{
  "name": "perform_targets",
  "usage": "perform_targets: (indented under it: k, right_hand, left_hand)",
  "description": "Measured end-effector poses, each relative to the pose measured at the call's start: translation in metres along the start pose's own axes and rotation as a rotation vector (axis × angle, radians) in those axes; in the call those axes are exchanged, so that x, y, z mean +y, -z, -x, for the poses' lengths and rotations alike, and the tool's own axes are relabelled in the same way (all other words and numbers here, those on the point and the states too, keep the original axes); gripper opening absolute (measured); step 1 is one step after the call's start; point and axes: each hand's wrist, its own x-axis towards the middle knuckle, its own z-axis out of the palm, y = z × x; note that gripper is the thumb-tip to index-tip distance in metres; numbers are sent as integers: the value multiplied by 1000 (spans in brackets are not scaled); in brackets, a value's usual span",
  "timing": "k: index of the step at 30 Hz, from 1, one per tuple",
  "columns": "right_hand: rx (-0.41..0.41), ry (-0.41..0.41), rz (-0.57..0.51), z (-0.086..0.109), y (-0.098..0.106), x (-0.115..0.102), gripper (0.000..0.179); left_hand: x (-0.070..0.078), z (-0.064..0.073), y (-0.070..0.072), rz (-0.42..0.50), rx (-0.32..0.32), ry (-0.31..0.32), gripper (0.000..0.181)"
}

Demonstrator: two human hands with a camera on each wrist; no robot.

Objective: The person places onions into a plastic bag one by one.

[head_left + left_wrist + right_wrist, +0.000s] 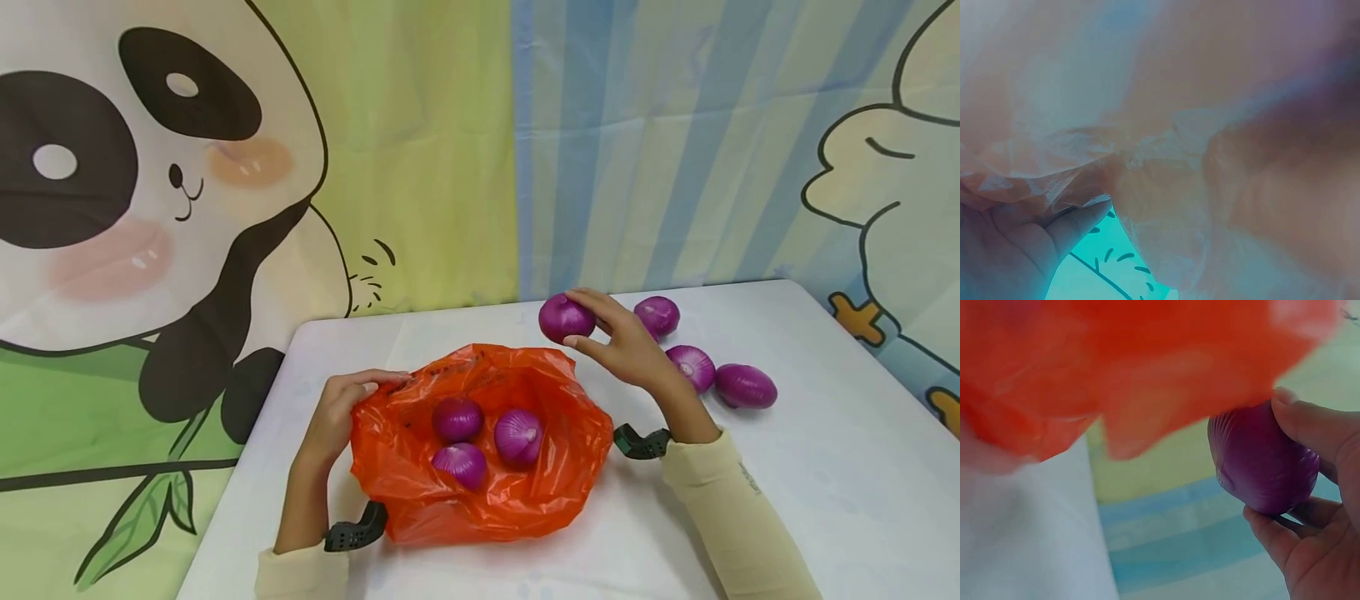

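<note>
A red plastic bag (420, 517) lies wide-mouthed on the white table, with three purple onions inside: one at the back left (457, 419), one at the right (518, 438) and one in front (461, 464). At the bag's left rim, my left hand (337, 417) pinches the plastic between thumb and fingers. My right hand (622, 342) grips a red onion (564, 318) above the table, just beyond the bag's far right rim. The right wrist view shows thumb and fingers around this onion (1263, 459). Blurred plastic fills most of the left wrist view.
Three more onions lie on the table to the right, past my right forearm: one at the back (658, 317), one in the middle (691, 367) and one at the far right (746, 386). Behind the white table (847, 467) hangs a printed curtain (435, 167) with a panda.
</note>
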Motion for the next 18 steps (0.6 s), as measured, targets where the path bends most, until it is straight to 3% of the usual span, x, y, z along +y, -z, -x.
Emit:
perform_targets:
  k: [9, 18]
  right_hand:
    - [48, 20, -40, 4, 17, -54, 60]
    - [70, 125, -92, 5, 13, -74, 62]
  left_hand:
    - [1, 0, -1, -19, -5, -13, 37]
    - [5, -1, -5, 7, -19, -36, 38]
